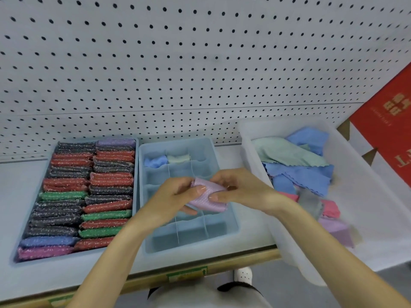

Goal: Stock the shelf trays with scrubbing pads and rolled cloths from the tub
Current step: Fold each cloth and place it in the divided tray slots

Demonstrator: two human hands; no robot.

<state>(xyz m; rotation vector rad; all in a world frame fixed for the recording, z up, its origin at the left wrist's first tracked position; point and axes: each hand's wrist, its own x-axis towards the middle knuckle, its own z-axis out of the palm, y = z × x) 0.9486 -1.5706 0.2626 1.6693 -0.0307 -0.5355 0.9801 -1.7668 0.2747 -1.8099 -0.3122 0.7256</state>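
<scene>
Both hands hold a lilac cloth [208, 196] above the middle of the divided blue tray [224, 232]. My left hand [175, 196] grips its left end and my right hand [235, 187] pinches its right end; the cloth looks partly rolled. Two rolled cloths, one blue [155, 162] and one pale green [178, 157], sit in the tray's far compartments. The left blue tray [135, 174] is packed with two rows of glittery scrubbing pads [75, 196]. At the right, the translucent tub [360, 174] holds loose blue, green, pink, grey and lilac cloths [298, 172].
A white pegboard [178, 63] rises behind the shelf. A red carton [387, 130] leans at the far right behind the tub. The shelf's wooden front edge [200, 272] carries a green label, and the tub overhangs that edge.
</scene>
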